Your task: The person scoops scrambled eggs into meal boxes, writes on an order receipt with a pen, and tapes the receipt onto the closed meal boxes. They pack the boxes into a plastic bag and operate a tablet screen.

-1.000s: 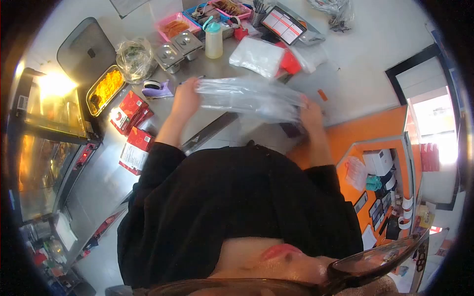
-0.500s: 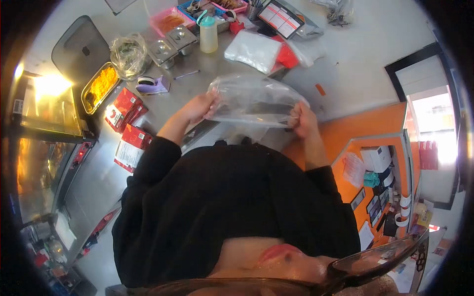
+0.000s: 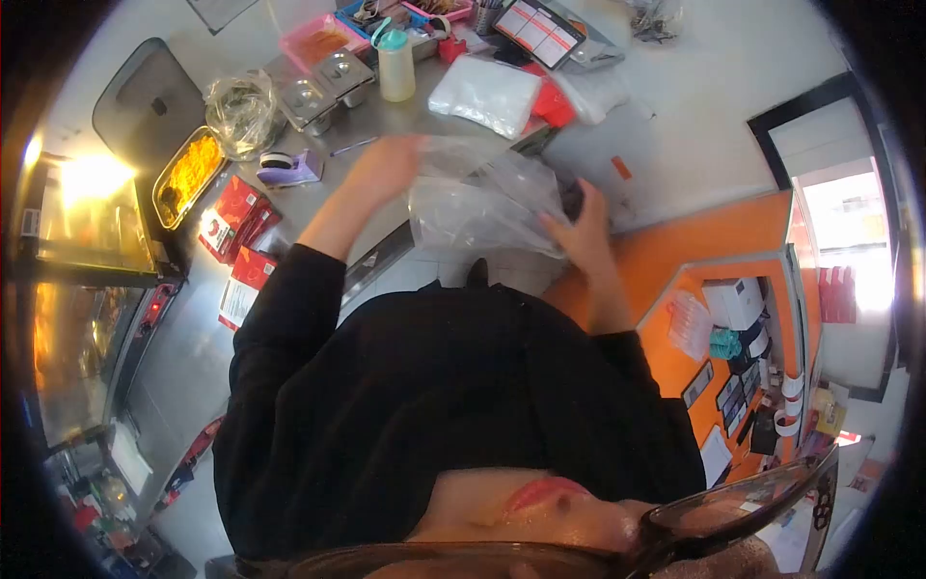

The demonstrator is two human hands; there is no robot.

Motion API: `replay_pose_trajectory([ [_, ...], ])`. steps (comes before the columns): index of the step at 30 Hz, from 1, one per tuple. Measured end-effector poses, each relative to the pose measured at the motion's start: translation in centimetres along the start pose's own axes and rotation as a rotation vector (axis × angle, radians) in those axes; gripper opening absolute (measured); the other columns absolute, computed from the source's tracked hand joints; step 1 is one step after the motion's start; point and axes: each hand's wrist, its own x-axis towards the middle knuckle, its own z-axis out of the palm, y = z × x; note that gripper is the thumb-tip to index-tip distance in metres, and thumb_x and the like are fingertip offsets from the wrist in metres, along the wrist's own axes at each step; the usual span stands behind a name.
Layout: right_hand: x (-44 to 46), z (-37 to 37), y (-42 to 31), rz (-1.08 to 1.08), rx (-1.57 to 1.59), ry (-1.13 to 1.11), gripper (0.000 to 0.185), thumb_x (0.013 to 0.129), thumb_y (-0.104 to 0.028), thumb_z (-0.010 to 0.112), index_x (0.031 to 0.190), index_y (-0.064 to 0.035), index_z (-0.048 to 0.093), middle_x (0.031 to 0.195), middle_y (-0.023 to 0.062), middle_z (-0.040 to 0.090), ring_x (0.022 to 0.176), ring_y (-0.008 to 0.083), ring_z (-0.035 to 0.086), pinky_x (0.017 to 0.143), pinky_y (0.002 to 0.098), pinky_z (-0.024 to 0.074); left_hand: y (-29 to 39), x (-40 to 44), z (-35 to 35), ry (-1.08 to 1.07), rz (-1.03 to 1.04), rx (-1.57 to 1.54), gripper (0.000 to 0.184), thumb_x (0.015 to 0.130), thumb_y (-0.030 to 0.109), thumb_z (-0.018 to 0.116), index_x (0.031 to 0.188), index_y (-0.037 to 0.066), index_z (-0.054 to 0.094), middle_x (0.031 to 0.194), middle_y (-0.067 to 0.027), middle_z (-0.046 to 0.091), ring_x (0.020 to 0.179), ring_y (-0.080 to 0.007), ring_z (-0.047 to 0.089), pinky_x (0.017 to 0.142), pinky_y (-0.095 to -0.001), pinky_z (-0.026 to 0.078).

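A clear plastic bag (image 3: 482, 198) hangs in front of my body, over the front edge of the steel counter. My left hand (image 3: 388, 166) is closed on the bag's left upper side; its fingers are smeared by motion. At the bag's right side is my right hand (image 3: 585, 230), thumb and fingers apart, the thumb touching or close against the plastic. Beyond the bag, a stack of clear plastic bags (image 3: 485, 95) lies on the counter. A pen (image 3: 354, 147) and a purple tape dispenser (image 3: 291, 168) lie to the left of my left hand.
On the steel counter (image 3: 318, 207) stand red boxes (image 3: 234, 217), a tray of yellow food (image 3: 190, 174), metal containers (image 3: 307, 104) and a bottle (image 3: 395, 72). A tablet (image 3: 528, 31) stands at the back. An orange counter (image 3: 666, 246) with shelves is at right.
My left hand has moved up and away from me. My right hand's fingers have spread from a closed grip, and the bag, stretched wide before, now hangs looser and lower.
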Motion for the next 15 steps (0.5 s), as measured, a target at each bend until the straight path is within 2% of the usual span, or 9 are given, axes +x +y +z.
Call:
replay_pose_trajectory([
  [3,2.0,2.7,-7.2,-0.199,0.104,-0.023,0.042,0.069,-0.021,0.077,0.102,-0.0013,0.059,0.102,0.0189,0.062,0.097,0.0378,0.059,0.083,0.0456,0.048,10.5,-0.5,0.7,-0.174,0.248,0.042,0.025,0.09,0.023,0.049,0.09,0.002,0.063,0.091,-0.023,0.065,0.088,-0.041,0.063,0.078,-0.0496,0.049],
  [4,2.5,4.2,-5.3,-0.212,0.122,-0.113,0.03,0.072,-0.018,0.072,0.095,-0.001,0.061,0.097,0.0183,0.064,0.092,0.0383,0.06,0.08,0.0474,0.0484,10.6,-0.3,1.7,-0.102,0.239,0.164,0.022,0.089,0.021,0.05,0.09,0.003,0.063,0.089,-0.0218,0.065,0.087,-0.04,0.064,0.077,-0.0494,0.05],
  [5,2.6,4.7,-4.4,-0.041,-0.152,-0.261,0.014,0.077,-0.014,0.059,0.083,-0.002,0.064,0.084,0.0182,0.065,0.083,0.04,0.06,0.074,0.0511,0.0478,9.6,0.3,2.6,-0.017,0.256,0.273,0.019,0.088,0.018,0.051,0.089,0.004,0.062,0.087,-0.0207,0.065,0.086,-0.039,0.064,0.076,-0.0492,0.05],
  [6,2.2,3.6,-3.7,0.077,-0.154,-0.28,0.019,0.081,-0.016,0.053,0.081,-0.0032,0.067,0.081,0.0194,0.065,0.08,0.04,0.063,0.072,0.0517,0.0493,8.2,1.2,1.9,0.146,0.243,0.324,0.017,0.087,0.018,0.051,0.089,0.004,0.062,0.087,-0.0194,0.065,0.083,-0.0393,0.064,0.074,-0.0495,0.05],
  [7,2.0,3.1,-1.6,0.064,-0.248,-0.427,0.025,0.086,-0.019,0.049,0.082,-0.0014,0.067,0.084,0.0219,0.065,0.081,0.0396,0.064,0.07,0.0527,0.0505,5.4,3.6,1.2,0.115,0.31,0.518,0.017,0.088,0.017,0.052,0.09,0.004,0.062,0.087,-0.0186,0.065,0.087,-0.0382,0.064,0.076,-0.0495,0.05],
  [9,1.1,-1.2,-0.5,0.05,-0.254,-0.779,0.038,0.096,-0.028,0.04,0.089,-0.0003,0.066,0.093,0.0219,0.068,0.088,0.0381,0.066,0.075,0.0507,0.052,2.8,6.5,-1.0,0.079,-0.203,0.34,0.019,0.091,0.014,0.049,0.102,0.002,0.06,0.104,-0.0231,0.065,0.098,-0.0389,0.063,0.085,-0.0491,0.05],
  [11,-0.2,-0.4,4.5,-0.034,-0.116,-0.855,0.039,0.095,-0.03,0.041,0.093,-0.0004,0.067,0.096,0.0211,0.069,0.087,0.0374,0.067,0.075,0.0492,0.0526,-3.2,9.9,0.1,-0.045,-0.124,0.494,0.028,0.088,0.011,0.055,0.114,0.0,0.053,0.111,-0.0252,0.063,0.105,-0.0407,0.06,0.089,-0.0466,0.048],
  [13,4.9,-5.0,6.9,0.0,-0.303,-0.771,0.034,0.091,-0.024,0.045,0.101,0.0038,0.063,0.091,0.0207,0.068,0.083,0.036,0.068,0.07,0.049,0.0525,-4.5,14.0,-0.9,-0.214,0.024,0.512,0.029,0.085,0.008,0.057,0.112,-0.001,0.052,0.11,-0.0252,0.063,0.105,-0.0414,0.06,0.088,-0.0463,0.048],
  [15,10.4,-13.5,3.5,0.094,-0.4,-0.343,0.03,0.086,-0.019,0.052,0.102,0.006,0.059,0.084,0.0206,0.067,0.08,0.0347,0.067,0.065,0.0492,0.0516,1.5,17.8,-6.7,0.033,0.085,0.391,0.028,0.083,0.003,0.059,0.109,-0.003,0.051,0.111,-0.0244,0.063,0.105,-0.0389,0.061,0.087,-0.0458,0.048],
])
